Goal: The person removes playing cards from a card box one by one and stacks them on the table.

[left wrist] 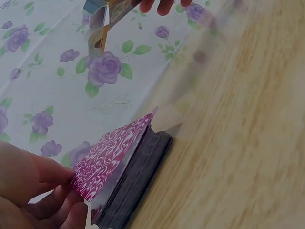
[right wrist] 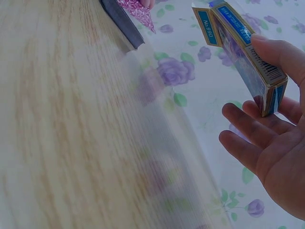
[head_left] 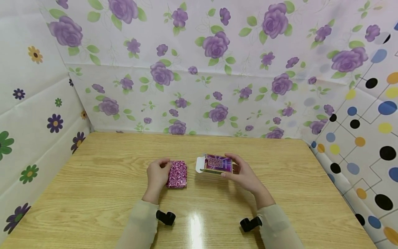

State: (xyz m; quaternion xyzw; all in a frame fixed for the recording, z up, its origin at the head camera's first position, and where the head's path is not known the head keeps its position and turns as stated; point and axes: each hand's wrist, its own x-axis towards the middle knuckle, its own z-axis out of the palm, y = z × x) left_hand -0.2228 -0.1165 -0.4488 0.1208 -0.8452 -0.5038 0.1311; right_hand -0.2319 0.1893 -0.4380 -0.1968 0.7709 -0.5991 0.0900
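Note:
A deck of playing cards (head_left: pixel 177 174) with pink-and-white swirled backs lies on the table, left of the middle. At its left edge my left hand (head_left: pixel 158 174) pinches the top card (left wrist: pixel 114 155) by a corner between thumb and finger. That card is tilted up off the dark-edged stack (left wrist: pixel 136 181) beneath it. To the right, my right hand (head_left: pixel 245 173) grips a purple card box (head_left: pixel 218 163) by its right end. A white end flap (head_left: pixel 200 164) sticks out open toward the deck. Barcode and blue label show in the right wrist view; the box's inside is hidden.
The wooden table (head_left: pixel 199 207) holds the deck and runs back to a purple-rose cloth (head_left: pixel 186 79). Another cloth with small flowers (head_left: pixel 37 138) hangs at the left, and a dotted one (head_left: pixel 367 145) at the right.

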